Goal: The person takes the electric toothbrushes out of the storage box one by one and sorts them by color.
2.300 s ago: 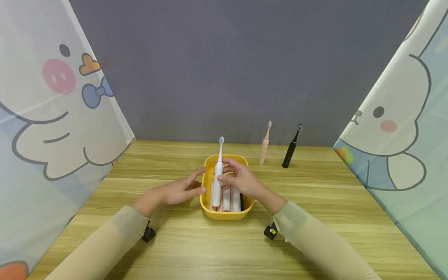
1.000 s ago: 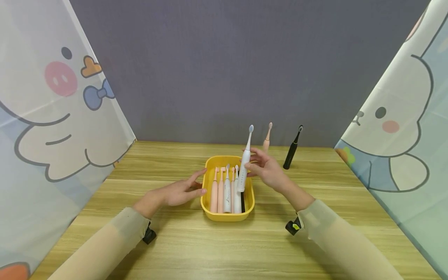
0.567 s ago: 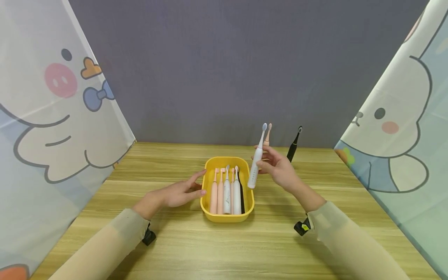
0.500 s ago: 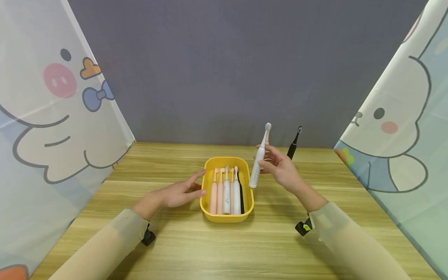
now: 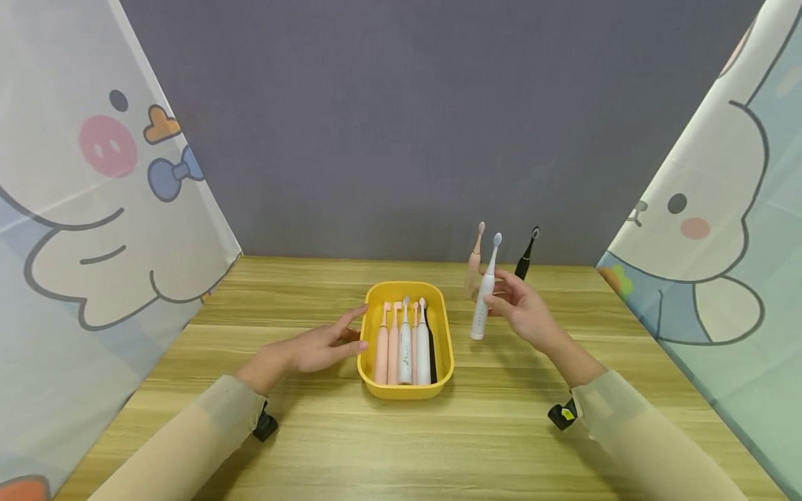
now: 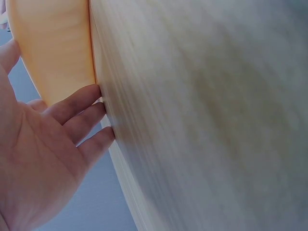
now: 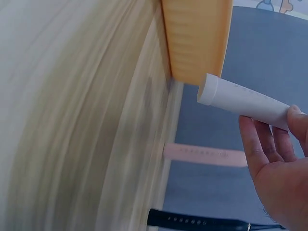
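Observation:
My right hand [image 5: 520, 313] pinches the handle of a white electric toothbrush [image 5: 483, 306], head up and leaning slightly right. In the right wrist view its base hangs off the table surface, with a gap below. Behind it a pink electric toothbrush [image 5: 474, 268] stands upright, partly covered in the head view. A black electric toothbrush [image 5: 523, 264] stands further right, its lower part hidden by my right hand. My left hand [image 5: 319, 346] rests with relaxed fingers at the left side of a yellow bin [image 5: 407, 392], thumb and index finger at the rim.
Inside the bin several toothbrushes lie side by side, heads to the back: pink ones [image 5: 381, 355], white ones [image 5: 424, 355] and a black one [image 5: 432, 355] along the right. A grey panel [image 5: 376, 139] rises behind the wooden table [image 5: 351, 445]; printed cloths [image 5: 702, 209] flank it.
My right hand has carried the white toothbrush out of the bin, rightward and then lower, to in front of the standing pink one. The left hand has stayed at the bin.

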The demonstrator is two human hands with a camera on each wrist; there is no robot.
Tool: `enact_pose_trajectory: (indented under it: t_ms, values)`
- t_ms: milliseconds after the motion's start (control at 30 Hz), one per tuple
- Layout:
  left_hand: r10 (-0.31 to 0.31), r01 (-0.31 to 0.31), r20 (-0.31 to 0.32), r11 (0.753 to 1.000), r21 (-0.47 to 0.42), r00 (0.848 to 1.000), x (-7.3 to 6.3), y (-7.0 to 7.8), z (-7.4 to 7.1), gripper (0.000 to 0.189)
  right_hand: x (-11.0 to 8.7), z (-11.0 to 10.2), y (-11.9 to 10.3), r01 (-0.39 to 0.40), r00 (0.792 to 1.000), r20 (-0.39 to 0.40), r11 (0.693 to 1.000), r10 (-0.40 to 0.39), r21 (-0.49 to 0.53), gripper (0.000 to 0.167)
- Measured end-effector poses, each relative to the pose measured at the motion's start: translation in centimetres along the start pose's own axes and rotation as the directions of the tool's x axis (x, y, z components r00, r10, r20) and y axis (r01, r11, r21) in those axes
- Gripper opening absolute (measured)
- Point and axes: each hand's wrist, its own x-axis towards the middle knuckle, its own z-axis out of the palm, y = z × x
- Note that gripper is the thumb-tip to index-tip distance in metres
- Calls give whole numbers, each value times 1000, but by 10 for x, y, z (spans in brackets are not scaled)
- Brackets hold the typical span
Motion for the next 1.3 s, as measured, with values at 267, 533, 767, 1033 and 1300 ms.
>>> enact_pose_trajectory:
  t_ms: [267, 533, 767, 1033, 1300]
  values:
    - [-7, 7, -7, 1000, 13, 1000, 0, 2, -1, 89, -6, -15, 11, -3, 1000, -26, 1000, 2, -25, 50]
    - [5, -5, 1, 1000, 25, 1000, 2, 1, -4, 89, -13, -29, 20, 18, 998, -65, 1000, -17, 6, 50]
    - [-2, 2, 1, 1000, 28, 1000, 4, 2, -7, 89, -16, -44, 22, 28, 996, -85, 999, -30, -19, 45]
    - [-9, 9, 7, 1000, 28, 1000, 3, 2, -6, 89, -25, -59, 29, 16, 994, -111, 1000, -18, -18, 46]
    - [-7, 7, 11, 1000, 25, 1000, 1, 1, -3, 89, -34, -77, 39, 6, 993, -118, 999, -10, -32, 46]
